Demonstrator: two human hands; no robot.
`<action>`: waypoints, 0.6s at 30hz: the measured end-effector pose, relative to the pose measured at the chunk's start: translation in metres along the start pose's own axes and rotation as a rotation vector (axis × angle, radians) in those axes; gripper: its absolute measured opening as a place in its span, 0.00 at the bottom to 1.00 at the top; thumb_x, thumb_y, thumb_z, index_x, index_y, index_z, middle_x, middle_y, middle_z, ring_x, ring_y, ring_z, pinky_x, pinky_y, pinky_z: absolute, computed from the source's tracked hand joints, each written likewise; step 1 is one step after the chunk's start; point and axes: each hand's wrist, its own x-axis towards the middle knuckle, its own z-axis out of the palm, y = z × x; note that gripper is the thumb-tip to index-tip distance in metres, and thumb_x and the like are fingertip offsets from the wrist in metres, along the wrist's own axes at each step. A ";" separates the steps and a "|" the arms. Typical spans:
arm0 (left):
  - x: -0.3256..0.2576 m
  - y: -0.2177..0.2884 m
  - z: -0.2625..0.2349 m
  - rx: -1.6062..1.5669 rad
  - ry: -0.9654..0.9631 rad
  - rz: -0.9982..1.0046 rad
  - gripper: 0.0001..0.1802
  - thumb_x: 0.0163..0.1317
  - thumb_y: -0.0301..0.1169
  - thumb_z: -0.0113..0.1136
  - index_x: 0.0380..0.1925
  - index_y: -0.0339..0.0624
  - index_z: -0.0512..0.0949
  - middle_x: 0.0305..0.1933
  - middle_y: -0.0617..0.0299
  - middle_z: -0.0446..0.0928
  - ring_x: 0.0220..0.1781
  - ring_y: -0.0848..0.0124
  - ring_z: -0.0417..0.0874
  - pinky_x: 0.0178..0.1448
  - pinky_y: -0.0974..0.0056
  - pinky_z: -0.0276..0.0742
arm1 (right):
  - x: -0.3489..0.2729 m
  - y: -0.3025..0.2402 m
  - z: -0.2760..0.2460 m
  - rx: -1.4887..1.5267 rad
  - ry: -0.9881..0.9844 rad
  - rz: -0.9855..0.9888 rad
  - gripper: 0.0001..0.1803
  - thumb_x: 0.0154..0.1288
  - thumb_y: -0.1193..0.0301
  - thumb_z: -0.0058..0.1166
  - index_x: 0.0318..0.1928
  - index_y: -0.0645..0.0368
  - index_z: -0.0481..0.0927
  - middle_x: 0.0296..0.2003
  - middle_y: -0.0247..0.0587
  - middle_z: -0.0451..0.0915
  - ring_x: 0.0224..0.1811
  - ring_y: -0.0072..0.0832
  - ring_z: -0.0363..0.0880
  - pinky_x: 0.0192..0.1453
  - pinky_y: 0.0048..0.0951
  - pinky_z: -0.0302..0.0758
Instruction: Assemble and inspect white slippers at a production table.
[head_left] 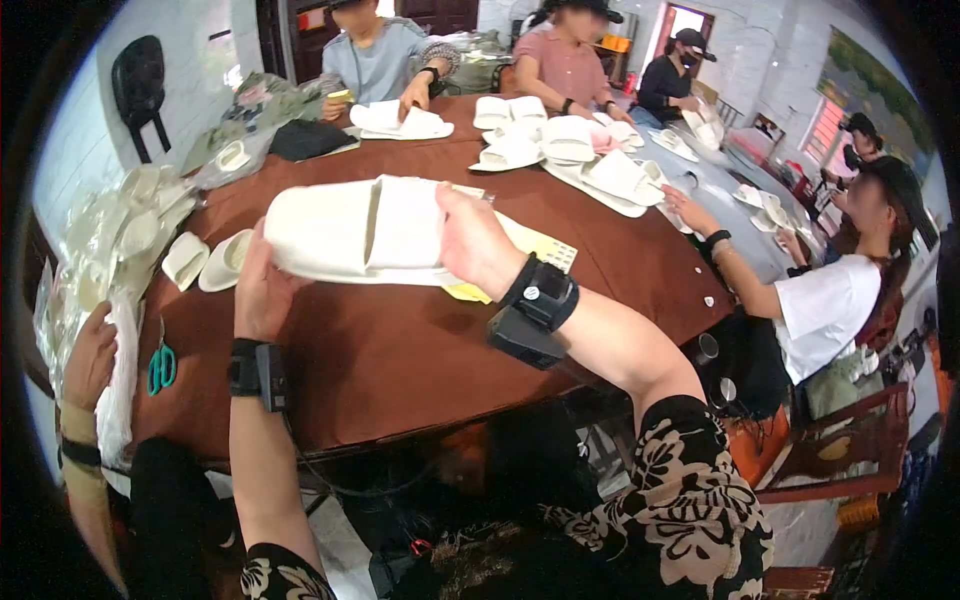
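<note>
Both my hands hold up what looks like a pair of white slide slippers (320, 230), laid together with a dark gap between their straps. My left hand (268, 290) is closed round the left end, its thumb along the edge. My right hand (478, 240) grips the right end, its fingers partly hidden behind the white material. Behind and below my right hand, a yellow sheet with rows of small pale labels (545, 250) lies on the brown table (400, 370). Two more white slippers (205, 262) rest left of my left hand.
Teal-handled scissors (161, 368) lie at the table's left edge, near bagged slippers (125, 225) and another person's hand (92, 355). White slippers (570, 140) are piled toward the far right. Co-workers handle slippers around the table. A dark red wooden chair (840, 450) stands right.
</note>
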 end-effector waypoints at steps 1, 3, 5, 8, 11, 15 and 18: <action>0.000 0.000 0.000 -0.087 -0.047 0.051 0.26 0.71 0.37 0.38 0.67 0.39 0.53 0.64 0.54 0.63 0.62 0.63 0.70 0.60 0.54 0.71 | -0.001 0.001 0.002 0.003 0.022 0.021 0.16 0.72 0.66 0.36 0.45 0.68 0.69 0.44 0.50 0.75 0.48 0.37 0.76 0.55 0.41 0.73; 0.006 -0.003 -0.001 -0.040 0.117 0.073 0.27 0.72 0.39 0.35 0.67 0.39 0.53 0.66 0.55 0.62 0.64 0.64 0.68 0.64 0.57 0.68 | -0.006 0.004 0.003 -0.006 0.022 0.006 0.16 0.72 0.66 0.37 0.44 0.69 0.69 0.44 0.51 0.75 0.47 0.38 0.76 0.53 0.42 0.74; 0.010 -0.003 -0.006 0.065 0.139 0.040 0.27 0.73 0.40 0.36 0.67 0.40 0.53 0.65 0.57 0.63 0.63 0.65 0.68 0.65 0.59 0.65 | -0.009 0.007 0.006 -0.051 0.011 0.019 0.16 0.71 0.66 0.37 0.45 0.69 0.68 0.44 0.52 0.75 0.46 0.39 0.77 0.53 0.42 0.74; 0.010 -0.007 -0.009 0.037 0.117 -0.003 0.27 0.72 0.40 0.39 0.66 0.39 0.55 0.63 0.58 0.65 0.63 0.68 0.67 0.66 0.60 0.63 | -0.011 0.009 0.008 -0.059 0.058 0.067 0.17 0.72 0.68 0.36 0.52 0.68 0.67 0.51 0.49 0.73 0.54 0.39 0.73 0.59 0.45 0.70; 0.005 -0.011 -0.006 -0.003 0.093 0.000 0.28 0.70 0.38 0.43 0.65 0.37 0.55 0.62 0.58 0.65 0.63 0.67 0.67 0.66 0.60 0.63 | -0.008 0.011 0.014 -0.039 0.099 0.034 0.16 0.71 0.66 0.37 0.47 0.70 0.68 0.45 0.51 0.75 0.47 0.38 0.75 0.52 0.43 0.74; 0.002 -0.008 -0.001 0.090 0.013 0.030 0.32 0.66 0.34 0.51 0.66 0.36 0.52 0.61 0.55 0.66 0.63 0.65 0.67 0.66 0.59 0.63 | -0.010 0.010 0.019 -0.007 0.073 0.000 0.17 0.71 0.66 0.37 0.48 0.70 0.68 0.45 0.50 0.74 0.48 0.37 0.74 0.53 0.42 0.73; 0.002 -0.005 0.000 0.087 0.046 0.028 0.33 0.63 0.27 0.50 0.66 0.37 0.51 0.60 0.53 0.66 0.61 0.63 0.69 0.64 0.59 0.66 | -0.014 0.011 0.020 -0.003 0.060 0.019 0.17 0.72 0.66 0.37 0.47 0.70 0.69 0.45 0.51 0.74 0.47 0.36 0.75 0.54 0.41 0.72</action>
